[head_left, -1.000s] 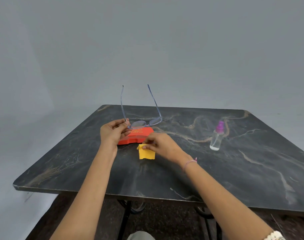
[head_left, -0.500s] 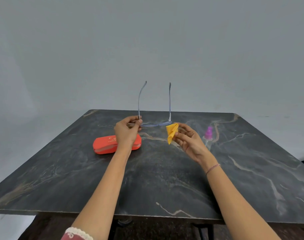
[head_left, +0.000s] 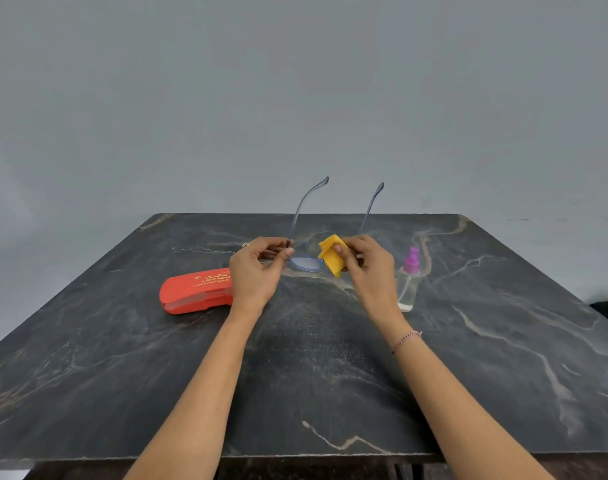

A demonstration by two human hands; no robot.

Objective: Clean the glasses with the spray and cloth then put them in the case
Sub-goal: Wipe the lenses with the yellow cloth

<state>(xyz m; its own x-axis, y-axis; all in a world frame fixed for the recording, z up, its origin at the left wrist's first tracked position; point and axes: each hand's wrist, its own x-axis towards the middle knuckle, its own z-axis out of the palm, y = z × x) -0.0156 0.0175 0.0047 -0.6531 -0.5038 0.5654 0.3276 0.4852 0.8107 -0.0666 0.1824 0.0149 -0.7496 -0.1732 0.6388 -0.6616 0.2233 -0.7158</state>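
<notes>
left grip pinches glasses, right grip pinches cloth.

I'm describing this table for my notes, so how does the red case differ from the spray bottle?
The red case lies flat; the spray bottle stands upright. The case is opaque red with gold lettering; the bottle is clear with a purple top. Both rest on the table, unheld.

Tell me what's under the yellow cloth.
The cloth, pinched by the right hand, covers one end of the glasses, so the lens there is hidden. The other lens, by the left hand, shows clearly.
</notes>
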